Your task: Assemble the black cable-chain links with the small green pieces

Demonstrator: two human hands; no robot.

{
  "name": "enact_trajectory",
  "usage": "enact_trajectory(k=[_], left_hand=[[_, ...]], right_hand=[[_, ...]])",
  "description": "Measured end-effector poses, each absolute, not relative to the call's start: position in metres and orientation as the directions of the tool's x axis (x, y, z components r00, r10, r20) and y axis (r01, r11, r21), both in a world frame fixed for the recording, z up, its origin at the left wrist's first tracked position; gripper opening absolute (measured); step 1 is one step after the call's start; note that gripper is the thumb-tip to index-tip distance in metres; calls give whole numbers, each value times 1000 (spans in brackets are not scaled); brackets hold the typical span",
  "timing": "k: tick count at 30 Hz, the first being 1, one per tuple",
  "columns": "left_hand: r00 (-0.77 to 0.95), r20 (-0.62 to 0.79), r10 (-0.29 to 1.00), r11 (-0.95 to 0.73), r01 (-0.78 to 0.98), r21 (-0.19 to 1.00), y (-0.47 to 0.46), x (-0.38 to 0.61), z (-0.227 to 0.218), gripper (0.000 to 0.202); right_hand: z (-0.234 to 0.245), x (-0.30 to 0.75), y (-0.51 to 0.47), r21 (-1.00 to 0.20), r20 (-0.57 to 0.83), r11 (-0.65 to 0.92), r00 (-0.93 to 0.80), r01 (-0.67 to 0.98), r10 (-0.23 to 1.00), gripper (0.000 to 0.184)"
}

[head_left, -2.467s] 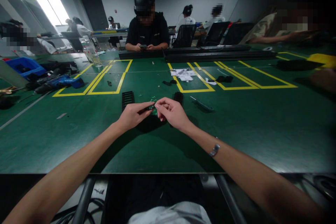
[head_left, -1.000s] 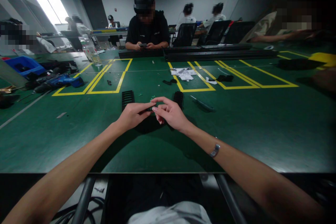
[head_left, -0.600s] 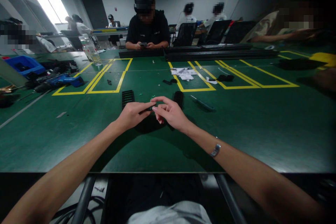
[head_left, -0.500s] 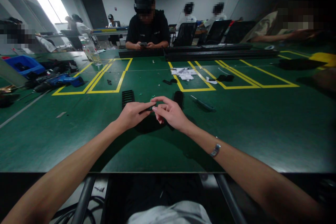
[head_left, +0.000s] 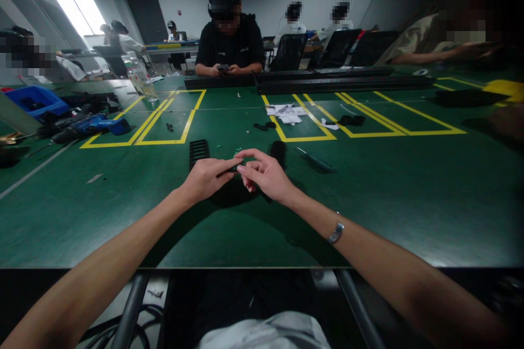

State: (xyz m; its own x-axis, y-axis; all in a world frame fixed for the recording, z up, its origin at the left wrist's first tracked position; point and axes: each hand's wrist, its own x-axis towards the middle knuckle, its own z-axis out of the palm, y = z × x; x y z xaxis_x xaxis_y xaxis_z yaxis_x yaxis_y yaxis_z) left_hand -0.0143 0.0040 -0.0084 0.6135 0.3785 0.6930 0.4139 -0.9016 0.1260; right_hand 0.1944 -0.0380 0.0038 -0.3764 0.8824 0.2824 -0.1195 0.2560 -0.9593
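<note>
Above the green table (head_left: 262, 240), my two hands meet at the fingertips. My left hand (head_left: 205, 176) is closed, its thumb and fingers pinching a small dark piece (head_left: 235, 168) whose kind I cannot make out. My right hand (head_left: 268, 175) presses on the same piece with its thumb and bent index finger, the other fingers curled below. Most of the piece is hidden by the fingers. Just beyond my left hand lies a black slotted part (head_left: 198, 151); another black ridged part (head_left: 278, 151) lies beyond my right hand. Tiny green bits (head_left: 238, 150) are scattered past my fingertips.
A slim pointed tool (head_left: 316, 160) lies at the right. Paper scraps (head_left: 287, 113) and black pieces (head_left: 351, 120) are farther back. At the left are a blue power tool (head_left: 98, 125), a blue bin (head_left: 36, 101) and bottles (head_left: 143, 80). Long black bars (head_left: 344, 83) lie before a seated person.
</note>
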Motion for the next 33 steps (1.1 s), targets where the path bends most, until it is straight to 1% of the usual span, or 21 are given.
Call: enact_trajectory(k=[4,7,13,17,20,27,33], left_hand=[[598,713,366,-905,408,122,3,-13,-7,32],[580,723,376,-902,407,143,2,-11,-6,30],[562,693,452,-878,420,232,0,-10,-6,32],[542,676,500,-858,420,298,0,-9,-6,31],[529,672,518,-848,417,326,0,-9,-8,31],[528,664,529,-841,430,328,1,-9,-8,32],[545,659,519,-847,430,312,1,-9,-8,32]], right_hand=[[2,194,-37,-958,286,257,-367,-127,885,31],[2,193,-38,-959,284,260,-352,-114,892,31],[4,194,-38,-950,309,286,-276,-123,910,32],[3,195,-37,-938,341,316,-210,-144,916,24],[1,194,-36,-943,330,313,-198,-112,923,21],[-1,193,-36,-950,311,306,-206,-58,928,21],[-3,193,-35,-955,295,289,-204,-60,933,22]])
